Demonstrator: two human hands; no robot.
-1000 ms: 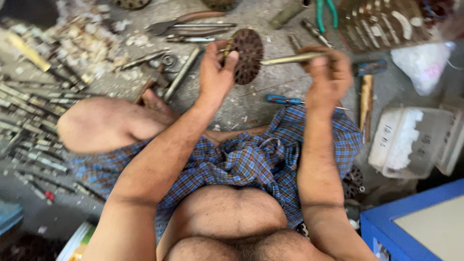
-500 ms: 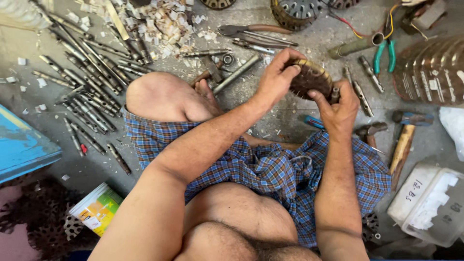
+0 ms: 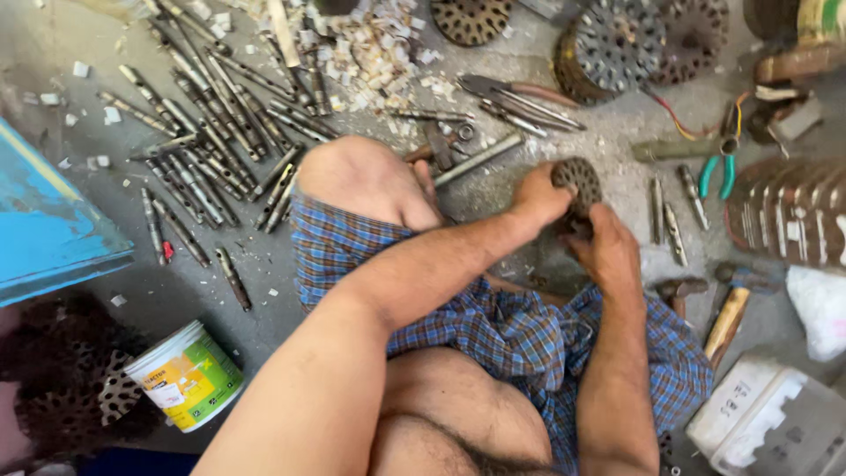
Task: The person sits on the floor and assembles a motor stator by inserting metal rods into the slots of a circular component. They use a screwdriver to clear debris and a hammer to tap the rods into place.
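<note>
Hands on the part, and I'm looking straight down at it: my left hand (image 3: 539, 196) and my right hand (image 3: 606, 251) are both clamped on a dark, round, perforated metal disc (image 3: 577, 181), held just above the concrete floor (image 3: 582, 132), ahead of my bent knee (image 3: 357, 176). Left grip is closed over the disc's near edge, right grip closed around its underside; the fingers cover so much that I can't tell what is at the centre of it.

Risks, as I judge them. The disc looks greasy and heavy, and only fingertips carry it, so a slip would drop it toward my checked cloth (image 3: 493, 326) or my leg. Its slotted rim looks sharp, and a twist under pressure could cut a finger.

Clutter is the other worry. Steel rods (image 3: 203, 132) lie scattered at my left, green-handled pliers (image 3: 716, 172) and short pins sit just beyond the right hand, a hammer (image 3: 730, 308) rests near my right elbow. A falling disc would scatter those. More slotted cores (image 3: 612, 44) stand farther off, and a paint tub (image 3: 183, 375) sits well clear.
</note>
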